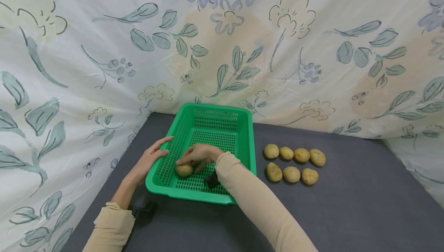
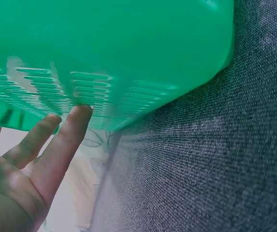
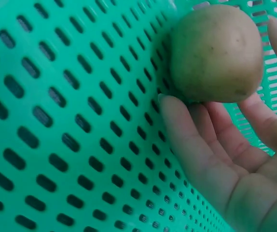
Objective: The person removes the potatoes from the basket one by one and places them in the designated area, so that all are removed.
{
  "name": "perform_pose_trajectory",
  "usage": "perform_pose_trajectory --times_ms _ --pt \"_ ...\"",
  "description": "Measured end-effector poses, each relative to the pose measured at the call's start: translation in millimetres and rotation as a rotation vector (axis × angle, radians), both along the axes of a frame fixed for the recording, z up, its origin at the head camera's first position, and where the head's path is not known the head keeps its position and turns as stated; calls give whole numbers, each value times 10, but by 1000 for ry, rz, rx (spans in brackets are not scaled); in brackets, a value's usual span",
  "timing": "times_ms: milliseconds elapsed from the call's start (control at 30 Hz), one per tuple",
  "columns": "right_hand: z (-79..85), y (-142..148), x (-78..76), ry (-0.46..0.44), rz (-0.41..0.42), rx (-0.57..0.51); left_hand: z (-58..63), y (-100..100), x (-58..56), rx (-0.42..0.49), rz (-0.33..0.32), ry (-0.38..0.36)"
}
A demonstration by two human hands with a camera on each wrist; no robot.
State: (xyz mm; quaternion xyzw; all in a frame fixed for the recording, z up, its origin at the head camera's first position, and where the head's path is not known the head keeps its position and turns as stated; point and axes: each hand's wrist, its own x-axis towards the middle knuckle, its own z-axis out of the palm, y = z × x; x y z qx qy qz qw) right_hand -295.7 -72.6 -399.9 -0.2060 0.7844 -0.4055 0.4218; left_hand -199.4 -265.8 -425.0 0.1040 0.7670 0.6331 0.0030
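Observation:
A green plastic basket (image 1: 200, 195) with slotted walls and floor stands on the dark table. In its near left part lies a potato (image 1: 184, 170), round and light brown in the right wrist view (image 3: 218, 55). My right hand (image 1: 200, 154) reaches in over the near right rim, its fingers curved round this potato. In the right wrist view the fingertips (image 3: 174, 108) are close against it and the basket floor. My left hand (image 1: 150, 162) rests at the basket's left rim, fingers extended; the left wrist view shows them (image 2: 63, 145) beside the slotted outer wall.
Right of the basket, several potatoes (image 1: 291, 174) lie in two rows on the dark cloth-covered table (image 1: 360, 190). A floral curtain (image 1: 222, 44) hangs behind the table and along its left side. A small black device (image 1: 211, 180) is at my right wrist.

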Motion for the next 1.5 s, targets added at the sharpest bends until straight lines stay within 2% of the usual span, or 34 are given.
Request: perform_pose_trajectory --times_ms 167,600,933,1267,1500 --pt "2 -13 20 -20 13 -1 8 -4 -1 -4 -5 -3" --pt "27 -38 55 -2 41 17 13 -6 5 -1 -5 -16" --pt "52 -21 42 -21 19 -4 -5 1 6 -26 15 -6" --pt "181 9 15 -3 -31 -20 -16 22 18 -18 8 -8" --pt "360 103 -52 8 -48 -79 -6 14 21 -16 14 -4"
